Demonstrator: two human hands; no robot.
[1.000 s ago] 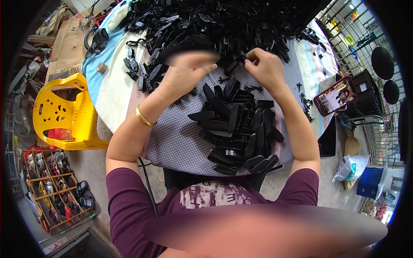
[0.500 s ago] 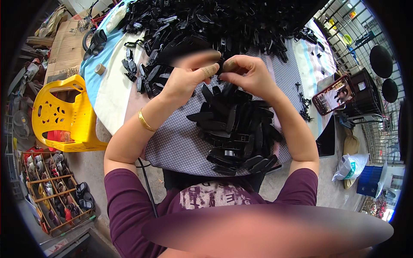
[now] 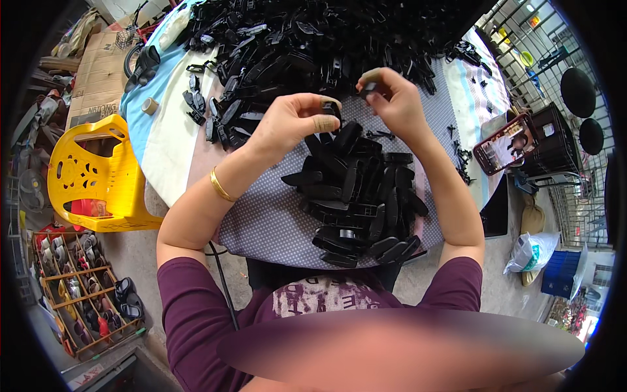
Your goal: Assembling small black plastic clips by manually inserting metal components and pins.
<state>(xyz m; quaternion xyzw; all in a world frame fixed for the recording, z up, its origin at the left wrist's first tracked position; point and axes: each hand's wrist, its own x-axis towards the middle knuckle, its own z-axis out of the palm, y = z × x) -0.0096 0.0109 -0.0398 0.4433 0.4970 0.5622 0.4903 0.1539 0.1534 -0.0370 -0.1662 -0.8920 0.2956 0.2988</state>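
Over the table, my left hand (image 3: 285, 124) pinches a black plastic part (image 3: 332, 112) between its taped thumb and fingers. To its right and a little farther off, my right hand (image 3: 401, 110) is closed on a small black piece (image 3: 370, 89) at its fingertips. The two hands are apart. Just below them lies a near pile of long black plastic parts (image 3: 353, 183). Beyond my hands spreads a much larger heap of similar black parts (image 3: 281, 59). A few thin black pieces (image 3: 381, 135) rest beside my right wrist.
Patterned cloth covers the table (image 3: 255, 225). On the right, a phone (image 3: 506, 145) leans at the table edge, near small black pieces (image 3: 462, 160). A tape roll (image 3: 150, 106) sits at left. A yellow chair (image 3: 98, 176) and a shoe rack (image 3: 78, 287) stand left of the table.
My hands, close together before, have separated. The right one has moved right and slightly away with a small black piece; the left has dropped a little nearer, its black part now showing.
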